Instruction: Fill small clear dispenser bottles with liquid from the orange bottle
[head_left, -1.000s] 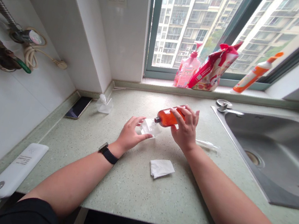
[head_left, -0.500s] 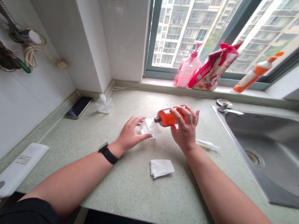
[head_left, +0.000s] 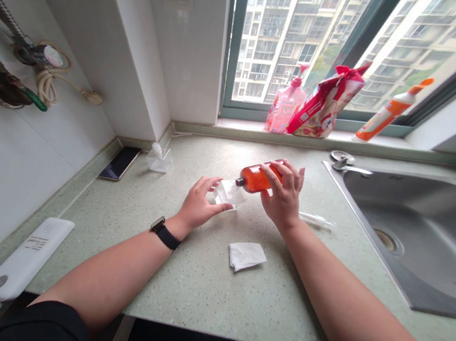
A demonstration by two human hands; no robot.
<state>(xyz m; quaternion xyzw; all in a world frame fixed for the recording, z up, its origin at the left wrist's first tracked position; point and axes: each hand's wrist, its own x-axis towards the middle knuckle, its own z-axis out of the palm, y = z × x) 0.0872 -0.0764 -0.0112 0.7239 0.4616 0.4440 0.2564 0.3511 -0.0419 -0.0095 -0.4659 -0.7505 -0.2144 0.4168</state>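
Observation:
My right hand [head_left: 284, 195] is wrapped round an orange-red see-through bottle [head_left: 254, 178], tilted almost level with its dark uncapped neck to the left. The neck is at the rim of a small clear square container [head_left: 228, 193]; whether liquid flows cannot be made out. Thumb and fingers of my left hand [head_left: 201, 204] curve round the container's left and near sides, steadying it on the counter. A folded white tissue [head_left: 247, 256] lies in front of the container. Beside my right wrist is a white and clear slender item [head_left: 316, 220], partly hidden.
Another clear container [head_left: 159, 161] with crumpled white stuff stands by a phone [head_left: 120, 163] at left. A white power bank [head_left: 26, 258] lies at the near left edge. To the right is a steel sink [head_left: 417, 251] with a tap [head_left: 349, 168]. A pink pump bottle [head_left: 284, 107] stands on the sill.

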